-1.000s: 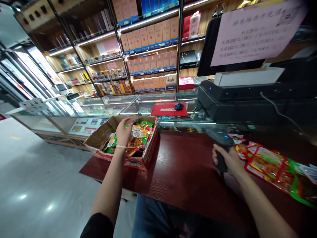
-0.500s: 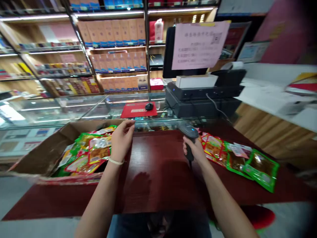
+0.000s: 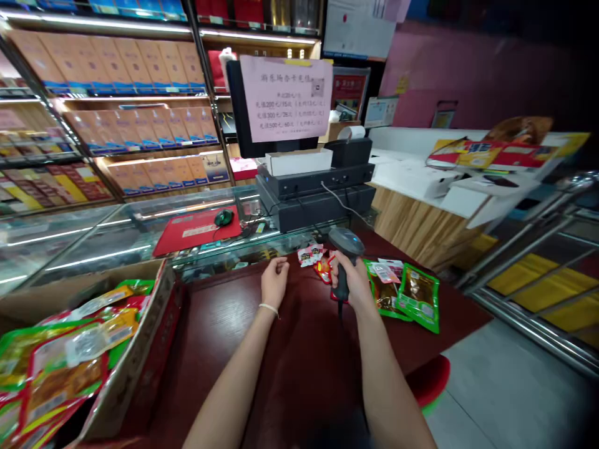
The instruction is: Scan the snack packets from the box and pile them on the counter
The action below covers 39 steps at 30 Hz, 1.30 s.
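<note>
In my right hand (image 3: 358, 284) is a dark handheld barcode scanner (image 3: 346, 242), held upright by its handle with the head tilted up. A cable runs down from the handle. My left hand (image 3: 275, 279) is over the dark red tabletop (image 3: 224, 330), its fingers curled in, and I see nothing in them. Past the scanner lie small snack packets (image 3: 310, 254), partly hidden by my right hand. Green snack pouches (image 3: 420, 296) lie to the right of it. At the left, an open cardboard box (image 3: 135, 368) holds several bagged snacks (image 3: 65, 368).
Behind the table is a glass counter (image 3: 135, 234) with a red mat (image 3: 187, 231) and a mouse (image 3: 224, 217). A black cash drawer unit (image 3: 322, 202), a receipt printer (image 3: 350, 149) and a screen bearing a pink notice (image 3: 287, 100) stand there. Metal rails (image 3: 528, 249) are at the right.
The view has turned right, so the box and shelves appear further left. My left hand is now closer to the right hand and away from the box. The scanner stays in my right hand.
</note>
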Available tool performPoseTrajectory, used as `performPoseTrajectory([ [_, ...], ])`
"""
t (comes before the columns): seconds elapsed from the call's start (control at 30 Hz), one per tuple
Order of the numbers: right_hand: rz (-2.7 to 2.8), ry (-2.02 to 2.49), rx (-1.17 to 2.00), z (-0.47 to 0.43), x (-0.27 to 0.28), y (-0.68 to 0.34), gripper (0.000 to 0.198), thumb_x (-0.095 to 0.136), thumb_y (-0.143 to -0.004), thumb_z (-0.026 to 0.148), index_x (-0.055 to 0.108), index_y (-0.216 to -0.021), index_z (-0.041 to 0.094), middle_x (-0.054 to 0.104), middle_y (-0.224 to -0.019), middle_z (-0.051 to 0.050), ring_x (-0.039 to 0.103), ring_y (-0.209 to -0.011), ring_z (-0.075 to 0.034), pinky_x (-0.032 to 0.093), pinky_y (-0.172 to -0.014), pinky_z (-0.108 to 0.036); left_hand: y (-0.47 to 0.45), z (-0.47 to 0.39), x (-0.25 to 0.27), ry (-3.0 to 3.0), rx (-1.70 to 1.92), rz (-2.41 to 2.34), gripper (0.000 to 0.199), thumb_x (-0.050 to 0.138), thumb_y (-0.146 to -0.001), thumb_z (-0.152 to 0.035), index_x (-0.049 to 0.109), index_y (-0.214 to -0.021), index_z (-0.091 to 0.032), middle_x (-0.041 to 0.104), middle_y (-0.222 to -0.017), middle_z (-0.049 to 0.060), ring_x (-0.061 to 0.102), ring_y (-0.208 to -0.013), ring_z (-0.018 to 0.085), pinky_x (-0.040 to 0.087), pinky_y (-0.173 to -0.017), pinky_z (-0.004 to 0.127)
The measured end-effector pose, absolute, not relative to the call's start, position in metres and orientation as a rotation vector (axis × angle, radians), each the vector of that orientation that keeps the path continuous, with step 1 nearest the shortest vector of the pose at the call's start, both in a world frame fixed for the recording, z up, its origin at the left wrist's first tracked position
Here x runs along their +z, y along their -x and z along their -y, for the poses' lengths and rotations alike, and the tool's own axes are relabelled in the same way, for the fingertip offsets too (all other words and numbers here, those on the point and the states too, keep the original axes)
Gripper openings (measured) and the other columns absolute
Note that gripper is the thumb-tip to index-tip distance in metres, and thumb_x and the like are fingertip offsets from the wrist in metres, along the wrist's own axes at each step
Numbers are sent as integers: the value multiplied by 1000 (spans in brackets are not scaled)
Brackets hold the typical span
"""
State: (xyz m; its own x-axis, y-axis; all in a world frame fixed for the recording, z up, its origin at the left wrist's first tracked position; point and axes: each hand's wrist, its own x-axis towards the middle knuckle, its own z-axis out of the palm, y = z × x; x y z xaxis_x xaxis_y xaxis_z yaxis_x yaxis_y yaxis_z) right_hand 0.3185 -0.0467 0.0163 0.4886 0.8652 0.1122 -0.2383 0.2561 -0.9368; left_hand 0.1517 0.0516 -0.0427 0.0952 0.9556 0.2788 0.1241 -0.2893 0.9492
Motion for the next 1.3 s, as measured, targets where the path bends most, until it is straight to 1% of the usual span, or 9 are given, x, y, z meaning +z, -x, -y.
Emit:
performPoseTrajectory([
  [0.17, 639, 1105, 836, 46, 11, -338, 40, 69, -77, 54, 49, -64, 22, 49, -47, 5, 45, -33, -10, 38, -30, -23, -199, -66, -76, -1839, 1174, -1056, 31, 63, -78, -14, 63, -109, -15, 66, -109, 12, 63, -101, 22, 48, -95, 39],
  [0.3, 576, 1146, 779, 48, 9, -349, 37, 71, -75, 55, 49, -72, 25, 51, -49, 6, 45, -34, -12, 39, -31, -25, -218, -79, -84, -2161, 1056, -1040, 47, 67, -74, -13, 57, -121, -14, 60, -121, 16, 55, -117, 28, 41, -104, 44],
  [0.4, 538, 1165, 732, 50, 9, -355, 37, 74, -73, 52, 48, -73, 25, 51, -49, 6, 44, -34, -12, 39, -32, -26, -226, -85, -85, -2305, 976, -1050, 52, 65, -76, -14, 53, -127, -13, 56, -128, 17, 51, -123, 29, 38, -108, 44],
  [0.53, 516, 1141, 717, 51, 10, -355, 35, 75, -73, 49, 49, -69, 25, 50, -48, 6, 42, -33, -12, 38, -31, -27, -228, -84, -81, -2444, 847, -1135, 41, 53, -85, -13, 55, -126, -13, 60, -124, 16, 54, -118, 26, 40, -104, 40],
  [0.67, 530, 1117, 739, 50, 14, -351, 36, 75, -73, 47, 49, -63, 24, 48, -45, 6, 42, -32, -12, 37, -31, -26, -227, -76, -72, -2583, 674, -1263, 30, 40, -94, -15, 62, -114, -18, 65, -108, 13, 58, -105, 23, 46, -91, 34],
  [0.83, 522, 1098, 776, 49, 14, -348, 36, 75, -73, 48, 51, -62, 23, 49, -47, 5, 43, -33, -12, 37, -30, -26, -226, -68, -68, -2624, 628, -1374, 25, 38, -95, -16, 61, -104, -18, 64, -101, 12, 58, -98, 22, 46, -83, 31],
  [1.0, 561, 1106, 778, 47, 11, -343, 36, 73, -74, 50, 51, -62, 24, 49, -47, 4, 43, -35, -12, 37, -32, -26, -210, -62, -70, -2316, 978, -1339, 24, 33, -97, -20, 57, -100, -17, 64, -99, 12, 60, -96, 21, 45, -88, 33],
  [1.17, 688, 1159, 803, 46, 13, -332, 37, 71, -76, 53, 50, -63, 25, 50, -49, 3, 45, -37, -13, 37, -33, -27, -163, -55, -80, -1733, 1232, -1263, 10, 49, -92, -30, 51, -94, -20, 64, -83, 6, 63, -76, 19, 50, -75, 32],
  [1.3, 747, 1142, 823, 46, 16, -317, 37, 71, -76, 52, 52, -64, 23, 50, -49, 3, 44, -36, -12, 38, -33, -25, -112, -45, -80, -1269, 1318, -1120, 18, 56, -87, -35, 48, -89, -20, 60, -82, 3, 64, -75, 17, 55, -68, 32],
])
